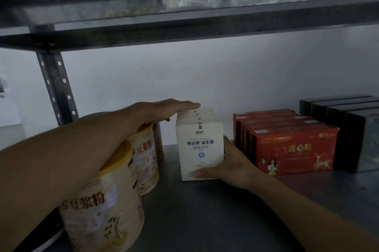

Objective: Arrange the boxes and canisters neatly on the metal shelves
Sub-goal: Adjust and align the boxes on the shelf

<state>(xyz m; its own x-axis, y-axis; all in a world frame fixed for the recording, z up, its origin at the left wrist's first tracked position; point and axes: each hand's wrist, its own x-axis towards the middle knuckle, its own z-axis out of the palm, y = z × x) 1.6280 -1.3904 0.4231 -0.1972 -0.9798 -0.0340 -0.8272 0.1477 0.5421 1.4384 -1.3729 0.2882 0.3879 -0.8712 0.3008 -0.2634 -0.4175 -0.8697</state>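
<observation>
1. The white boxes [200,149] stand in a tight front-to-back row near the middle of the shelf [205,221]. Their printed face is toward the camera. There seem to be four or five, but the tops blur together.
2. The left hand [164,110] lies flat on top of the row, fingers straight and together, with the fingertips over the rear boxes.
3. The right hand [229,164] grips the front box low at its right corner. The thumb lies across the lower front face and the palm is against the right side. Its fingers are hidden behind the box.
4. The canisters [102,206], cream with yellow lids, stand in a line along the left, just beside the white boxes. The left forearm passes over their lids.
5. The red boxes [293,149] stand in a row to the right, with the right hand in the gap between them and the white boxes.
6. The black boxes [348,128] stand just beside the red ones, farther right.
7. An upper shelf [184,15] runs overhead, a holed post [57,87] rises at the left, and a pale wall [184,77] lies behind.
</observation>
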